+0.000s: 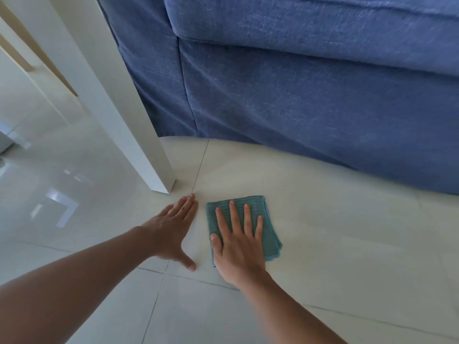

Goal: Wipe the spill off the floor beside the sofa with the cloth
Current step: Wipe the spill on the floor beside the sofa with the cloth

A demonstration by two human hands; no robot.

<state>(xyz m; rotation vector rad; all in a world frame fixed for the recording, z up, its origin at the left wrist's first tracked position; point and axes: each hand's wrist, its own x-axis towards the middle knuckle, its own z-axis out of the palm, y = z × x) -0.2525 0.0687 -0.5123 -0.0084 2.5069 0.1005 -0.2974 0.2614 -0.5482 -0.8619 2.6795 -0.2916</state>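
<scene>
The right hand point(238, 247) presses flat, fingers spread, on the folded teal cloth point(244, 227) lying on the tiled floor point(347, 244) near the blue sofa point(298, 95). The left hand point(171, 232) rests open-palmed just beside it, gripping nothing.

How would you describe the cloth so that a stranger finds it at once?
Start from the blue sofa and look down to the pale tiled floor in front of it. The cloth lies there, folded flat under the right hand, right of the white table leg. It is the only teal thing on the floor.
</scene>
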